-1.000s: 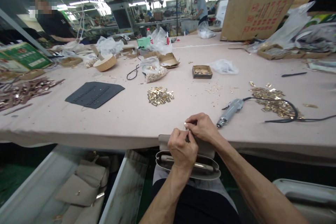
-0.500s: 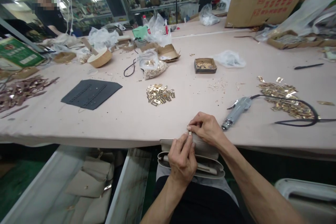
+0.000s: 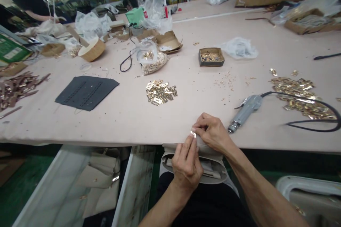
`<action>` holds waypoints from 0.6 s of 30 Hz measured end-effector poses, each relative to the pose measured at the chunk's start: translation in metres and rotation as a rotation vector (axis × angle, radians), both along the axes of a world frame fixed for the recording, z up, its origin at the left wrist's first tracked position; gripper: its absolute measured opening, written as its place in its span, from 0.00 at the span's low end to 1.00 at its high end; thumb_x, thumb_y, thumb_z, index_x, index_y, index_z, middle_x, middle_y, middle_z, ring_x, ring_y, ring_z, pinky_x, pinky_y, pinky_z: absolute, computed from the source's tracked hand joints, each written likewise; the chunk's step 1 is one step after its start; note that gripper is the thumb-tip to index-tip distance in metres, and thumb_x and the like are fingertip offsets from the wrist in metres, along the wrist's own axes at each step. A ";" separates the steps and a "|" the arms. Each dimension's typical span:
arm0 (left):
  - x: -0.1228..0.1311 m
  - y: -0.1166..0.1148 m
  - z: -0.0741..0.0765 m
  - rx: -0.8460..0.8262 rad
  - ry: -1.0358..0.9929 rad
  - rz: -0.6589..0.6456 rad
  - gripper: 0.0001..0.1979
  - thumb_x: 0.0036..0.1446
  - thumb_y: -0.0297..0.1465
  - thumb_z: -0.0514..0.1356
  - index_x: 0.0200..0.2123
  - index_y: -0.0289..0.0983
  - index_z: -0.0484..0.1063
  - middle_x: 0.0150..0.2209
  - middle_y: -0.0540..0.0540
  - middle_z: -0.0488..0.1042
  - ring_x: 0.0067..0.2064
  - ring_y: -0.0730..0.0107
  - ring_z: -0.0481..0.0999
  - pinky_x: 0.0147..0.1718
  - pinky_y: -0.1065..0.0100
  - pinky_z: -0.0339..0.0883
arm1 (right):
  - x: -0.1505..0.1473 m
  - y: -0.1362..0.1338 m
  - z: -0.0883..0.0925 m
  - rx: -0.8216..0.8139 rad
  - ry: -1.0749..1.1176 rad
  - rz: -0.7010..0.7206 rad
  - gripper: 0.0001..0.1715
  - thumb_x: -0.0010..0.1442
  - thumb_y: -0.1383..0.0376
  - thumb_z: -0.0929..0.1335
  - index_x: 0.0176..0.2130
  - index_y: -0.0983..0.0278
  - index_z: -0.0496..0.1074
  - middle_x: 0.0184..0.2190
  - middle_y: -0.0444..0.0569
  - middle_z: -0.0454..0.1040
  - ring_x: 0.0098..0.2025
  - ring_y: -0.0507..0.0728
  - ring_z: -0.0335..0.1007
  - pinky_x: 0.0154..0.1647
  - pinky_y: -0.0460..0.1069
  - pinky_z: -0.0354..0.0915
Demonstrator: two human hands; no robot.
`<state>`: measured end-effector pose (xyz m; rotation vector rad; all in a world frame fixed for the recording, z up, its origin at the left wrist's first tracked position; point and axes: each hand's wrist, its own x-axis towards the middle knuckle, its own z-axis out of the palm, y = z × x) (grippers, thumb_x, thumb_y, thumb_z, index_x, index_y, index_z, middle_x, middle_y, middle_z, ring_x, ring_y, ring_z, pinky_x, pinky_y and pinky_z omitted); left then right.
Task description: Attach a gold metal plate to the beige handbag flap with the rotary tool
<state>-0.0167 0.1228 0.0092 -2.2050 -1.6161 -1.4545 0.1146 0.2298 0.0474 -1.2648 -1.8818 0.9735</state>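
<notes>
A beige handbag rests on my lap against the table's front edge, its mouth open towards me and its flap partly under my hands. A small shiny metal plate sits at the flap, pinched from both sides. My left hand is closed, its fingertips on the plate's near end. My right hand is closed too, thumb and forefinger at the plate's far end. Just right of that hand lies a grey electric screwdriver. A pile of gold metal plates lies ahead on the table.
More gold fittings lie at right by the screwdriver's looped cable. A small box of screws, a bag of fittings and a dark sheet stand further back. Below left, a white bin holds beige bags.
The view has tipped down and shifted slightly. My hands stay at the flap with the metal plate, which shows more now; the fingers have moved only a little.
</notes>
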 end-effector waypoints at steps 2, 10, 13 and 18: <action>-0.001 0.000 0.002 -0.034 0.032 0.007 0.23 0.62 0.15 0.59 0.60 0.28 0.70 0.56 0.28 0.75 0.56 0.48 0.78 0.46 0.53 0.74 | 0.002 0.000 0.000 -0.009 0.002 0.028 0.06 0.59 0.71 0.72 0.31 0.63 0.81 0.32 0.45 0.73 0.30 0.52 0.69 0.31 0.48 0.62; 0.000 -0.002 0.004 -0.126 0.092 0.028 0.25 0.60 0.14 0.56 0.61 0.25 0.68 0.60 0.28 0.72 0.58 0.45 0.76 0.49 0.51 0.73 | 0.004 -0.001 0.008 0.015 -0.017 0.101 0.12 0.61 0.75 0.68 0.33 0.63 0.81 0.33 0.46 0.71 0.34 0.52 0.69 0.34 0.48 0.63; 0.002 -0.003 0.003 -0.132 0.089 0.046 0.26 0.60 0.14 0.55 0.62 0.26 0.67 0.61 0.28 0.71 0.60 0.46 0.74 0.50 0.52 0.73 | 0.005 -0.001 0.008 0.025 -0.016 0.131 0.12 0.61 0.75 0.68 0.35 0.63 0.81 0.34 0.47 0.71 0.35 0.53 0.69 0.36 0.48 0.64; 0.005 -0.003 0.007 -0.120 0.064 0.081 0.25 0.60 0.14 0.54 0.61 0.26 0.68 0.60 0.27 0.72 0.62 0.48 0.73 0.52 0.53 0.74 | 0.006 -0.001 0.008 0.009 0.031 0.083 0.10 0.60 0.74 0.69 0.32 0.62 0.81 0.33 0.46 0.72 0.34 0.53 0.69 0.33 0.47 0.63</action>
